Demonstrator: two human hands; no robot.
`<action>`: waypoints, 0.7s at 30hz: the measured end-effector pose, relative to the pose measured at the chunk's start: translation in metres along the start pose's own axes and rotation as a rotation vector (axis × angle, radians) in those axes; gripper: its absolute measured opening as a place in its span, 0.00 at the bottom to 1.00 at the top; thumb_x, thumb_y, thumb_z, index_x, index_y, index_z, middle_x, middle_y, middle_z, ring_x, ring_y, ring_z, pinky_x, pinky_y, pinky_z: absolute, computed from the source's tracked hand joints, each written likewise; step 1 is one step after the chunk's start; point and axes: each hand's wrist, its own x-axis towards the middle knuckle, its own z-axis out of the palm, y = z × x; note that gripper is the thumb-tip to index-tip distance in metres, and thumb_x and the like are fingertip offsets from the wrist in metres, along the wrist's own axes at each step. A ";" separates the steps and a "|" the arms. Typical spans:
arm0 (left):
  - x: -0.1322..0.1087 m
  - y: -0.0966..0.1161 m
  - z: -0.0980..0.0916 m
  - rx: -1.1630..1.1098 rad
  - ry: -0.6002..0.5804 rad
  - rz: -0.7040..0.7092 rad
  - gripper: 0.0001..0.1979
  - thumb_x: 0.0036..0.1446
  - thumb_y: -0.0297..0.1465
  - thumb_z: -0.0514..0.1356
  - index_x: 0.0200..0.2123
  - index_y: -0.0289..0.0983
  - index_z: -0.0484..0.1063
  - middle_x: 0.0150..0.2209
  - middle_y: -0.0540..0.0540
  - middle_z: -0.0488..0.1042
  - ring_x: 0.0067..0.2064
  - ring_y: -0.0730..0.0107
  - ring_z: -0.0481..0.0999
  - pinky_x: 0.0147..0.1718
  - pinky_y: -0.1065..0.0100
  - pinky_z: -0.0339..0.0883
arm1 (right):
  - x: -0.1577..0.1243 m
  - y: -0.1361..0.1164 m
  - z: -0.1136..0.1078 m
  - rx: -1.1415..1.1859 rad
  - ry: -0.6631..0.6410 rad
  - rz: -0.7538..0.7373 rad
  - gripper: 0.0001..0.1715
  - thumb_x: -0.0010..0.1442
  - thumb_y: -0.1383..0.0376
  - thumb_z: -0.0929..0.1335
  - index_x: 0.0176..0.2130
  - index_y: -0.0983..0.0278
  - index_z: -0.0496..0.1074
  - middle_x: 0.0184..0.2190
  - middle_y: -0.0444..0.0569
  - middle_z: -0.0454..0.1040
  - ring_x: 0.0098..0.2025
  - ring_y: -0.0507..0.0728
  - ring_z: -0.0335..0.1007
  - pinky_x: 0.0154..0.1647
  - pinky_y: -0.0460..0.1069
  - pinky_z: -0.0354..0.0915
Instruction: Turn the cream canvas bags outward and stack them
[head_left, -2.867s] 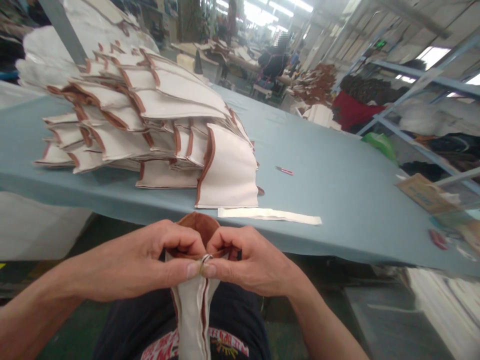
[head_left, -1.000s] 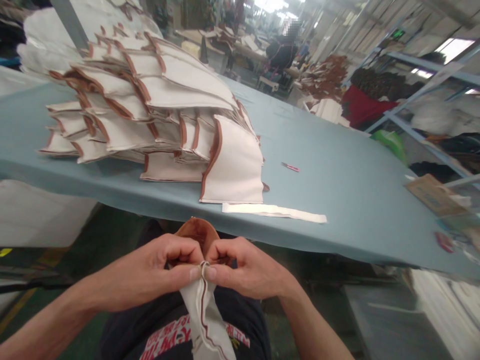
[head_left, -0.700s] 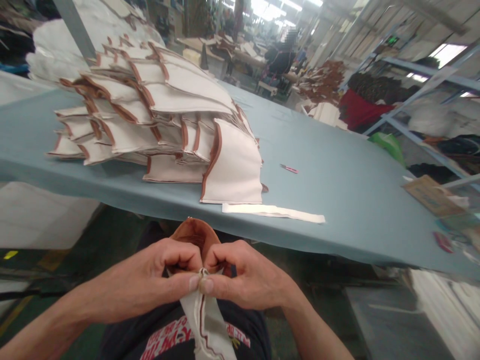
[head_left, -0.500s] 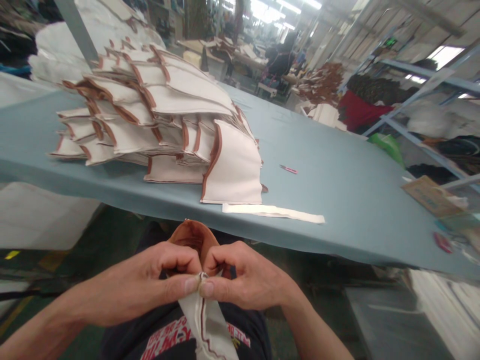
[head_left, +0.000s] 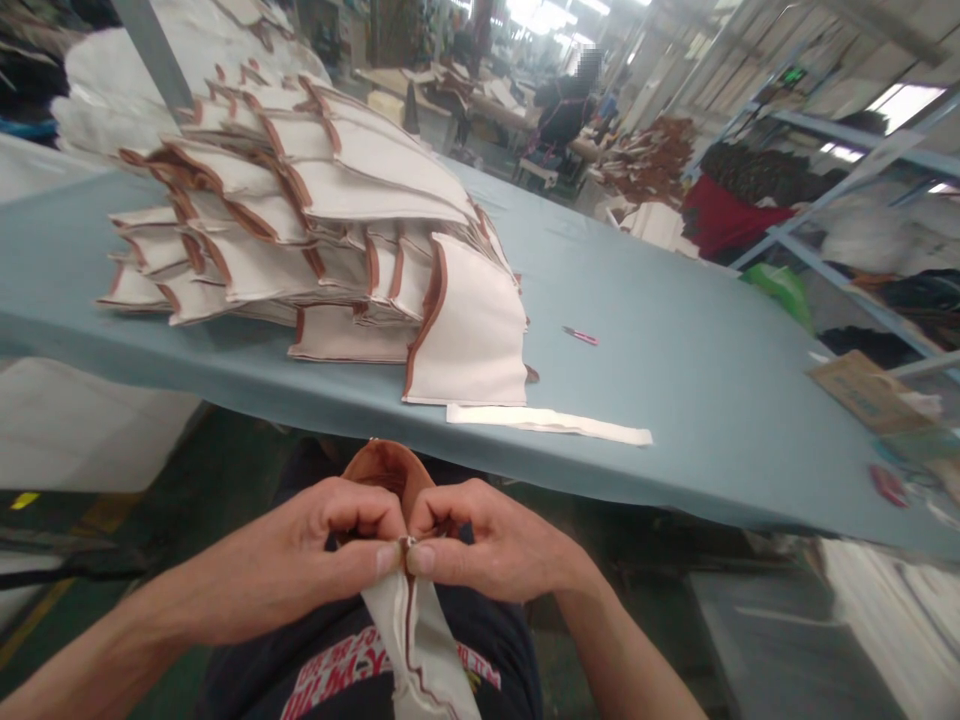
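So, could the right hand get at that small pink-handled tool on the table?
Probably, if the right hand lets go of the fabric: only the table edge and white strip lie between it and the pink-handled tool.

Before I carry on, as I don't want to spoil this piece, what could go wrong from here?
The left hand and right hand pinch the cream piece at one small spot, so its seam might shift. The uneven pile could slide if bumped. The white strip lies near the front edge of the table and may get knocked off.
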 end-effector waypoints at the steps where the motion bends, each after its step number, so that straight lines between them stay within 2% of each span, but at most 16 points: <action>1: 0.001 0.001 0.001 0.002 0.001 -0.002 0.21 0.64 0.50 0.61 0.29 0.40 0.70 0.28 0.54 0.63 0.32 0.68 0.61 0.31 0.68 0.56 | 0.000 0.000 0.000 0.012 -0.005 0.002 0.34 0.63 0.39 0.82 0.33 0.62 0.71 0.27 0.36 0.67 0.30 0.50 0.57 0.31 0.47 0.56; 10: 0.002 0.000 0.003 0.009 0.008 -0.040 0.22 0.63 0.52 0.60 0.29 0.40 0.70 0.28 0.54 0.64 0.33 0.68 0.62 0.31 0.68 0.56 | -0.002 0.001 0.002 -0.008 0.039 -0.032 0.27 0.68 0.48 0.79 0.32 0.61 0.70 0.26 0.36 0.65 0.28 0.49 0.54 0.29 0.47 0.55; 16: 0.003 -0.003 0.001 -0.031 -0.014 -0.006 0.22 0.64 0.51 0.64 0.29 0.41 0.68 0.28 0.55 0.62 0.31 0.70 0.59 0.30 0.69 0.54 | -0.006 0.003 0.005 -0.100 0.075 -0.088 0.15 0.70 0.60 0.74 0.33 0.61 0.70 0.27 0.36 0.65 0.29 0.49 0.56 0.32 0.47 0.57; 21: 0.004 -0.007 0.001 -0.022 -0.012 -0.017 0.23 0.66 0.53 0.62 0.29 0.41 0.68 0.28 0.55 0.61 0.32 0.69 0.59 0.30 0.68 0.54 | -0.008 0.001 0.006 -0.142 0.097 -0.078 0.13 0.70 0.60 0.72 0.33 0.61 0.69 0.26 0.36 0.65 0.29 0.49 0.57 0.32 0.47 0.57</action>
